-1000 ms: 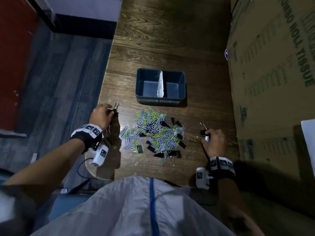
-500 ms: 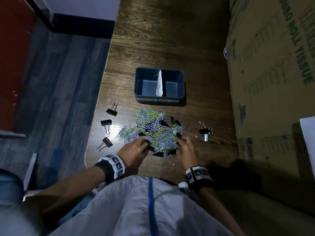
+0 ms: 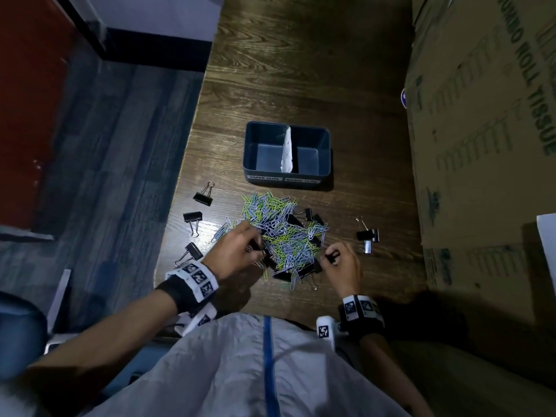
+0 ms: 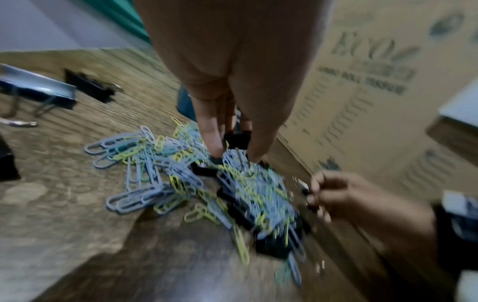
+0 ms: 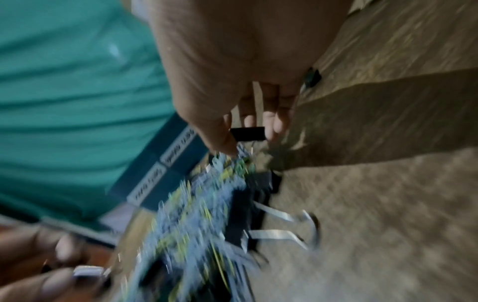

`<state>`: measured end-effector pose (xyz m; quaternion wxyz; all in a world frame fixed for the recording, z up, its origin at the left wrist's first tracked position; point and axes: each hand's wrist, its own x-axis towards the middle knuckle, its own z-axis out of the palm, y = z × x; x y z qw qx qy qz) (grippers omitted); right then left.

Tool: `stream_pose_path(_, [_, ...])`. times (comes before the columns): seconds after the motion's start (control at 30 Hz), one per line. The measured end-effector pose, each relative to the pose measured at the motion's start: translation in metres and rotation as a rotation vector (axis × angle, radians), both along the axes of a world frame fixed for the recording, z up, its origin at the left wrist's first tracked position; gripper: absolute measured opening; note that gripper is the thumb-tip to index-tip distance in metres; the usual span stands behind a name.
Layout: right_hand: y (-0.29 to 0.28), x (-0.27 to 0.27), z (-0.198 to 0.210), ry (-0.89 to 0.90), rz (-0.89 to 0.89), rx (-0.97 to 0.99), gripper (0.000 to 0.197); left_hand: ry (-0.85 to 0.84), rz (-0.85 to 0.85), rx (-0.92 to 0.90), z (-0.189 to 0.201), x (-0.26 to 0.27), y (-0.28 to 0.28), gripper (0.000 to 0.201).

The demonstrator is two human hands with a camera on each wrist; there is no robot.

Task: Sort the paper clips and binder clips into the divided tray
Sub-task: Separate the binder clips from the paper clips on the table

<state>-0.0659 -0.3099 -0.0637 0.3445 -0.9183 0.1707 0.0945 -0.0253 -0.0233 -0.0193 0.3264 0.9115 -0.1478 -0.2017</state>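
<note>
Since a second ago: both hands left the table's outer edges, closing on the heap's near side.
Set-aside left group: three black metal binder clips (image 3: 203,196) with wire handles lie apart from the heap, seemingly pre-sorted.
Left hand (image 3: 237,251): fingers curled, pinching a black binder clip (image 4: 236,140) at the heap's left edge.
Heap: glossy blue and yellow-green wire paper clips (image 3: 279,236) tangled over more black clips on the dark wood-grain table (image 3: 301,70).
Divided tray (image 3: 287,176): dark blue plastic, white card partition, both compartments bare, just beyond the heap.
Right hand (image 3: 343,263): thumb and fingers pinching another small black binder clip (image 5: 248,133).
Right pair: two binder clips (image 3: 367,236), touching each other, beside brown cardboard boxes (image 3: 481,145).
</note>
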Motion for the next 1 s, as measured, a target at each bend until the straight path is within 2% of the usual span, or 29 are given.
stream_pose_path(0.13, [-0.020,0.011,0.006,0.003,-0.072,0.055,0.040,-0.007,0.220,-0.088,0.013,0.031,0.027,0.018])
stream_pose_path(0.27, [-0.045,0.027,0.019,-0.130,-0.139,-0.089,0.032,-0.113,0.358,0.124,0.005,0.067,0.064,0.018])
stream_pose_path(0.33, [-0.061,0.037,0.020,-0.116,-0.145,-0.169,0.030,-0.109,0.371,0.256,-0.003,0.081,0.079,0.020])
stream_pose_path(0.4, [-0.077,0.045,0.014,-0.026,-0.101,-0.189,0.032,-0.078,0.366,0.337,-0.008,0.088,0.085,0.019])
stream_pose_path(0.5, [-0.088,0.051,0.006,0.049,-0.041,-0.158,0.035,-0.042,0.359,0.361,-0.014,0.092,0.086,0.019])
stream_pose_path(0.6, [-0.088,0.052,0.006,0.082,0.001,-0.214,0.035,-0.085,0.391,0.352,-0.013,0.086,0.084,0.025])
stream_pose_path(0.73, [-0.076,0.045,0.009,-0.040,-0.025,-0.372,0.027,-0.177,0.287,0.368,-0.010,0.056,0.067,0.021])
stream_pose_path(0.8, [-0.061,0.046,0.012,-0.082,-0.004,-0.344,0.026,-0.027,0.218,0.415,-0.015,0.039,0.055,0.029])
stream_pose_path(0.9, [-0.032,0.059,0.014,0.003,0.136,-0.190,0.036,0.240,0.224,0.439,-0.023,0.025,0.035,0.047])
stream_pose_path(1.0, [-0.005,0.080,0.014,0.074,0.248,-0.141,0.050,0.261,0.233,0.291,-0.023,0.022,0.009,0.047])
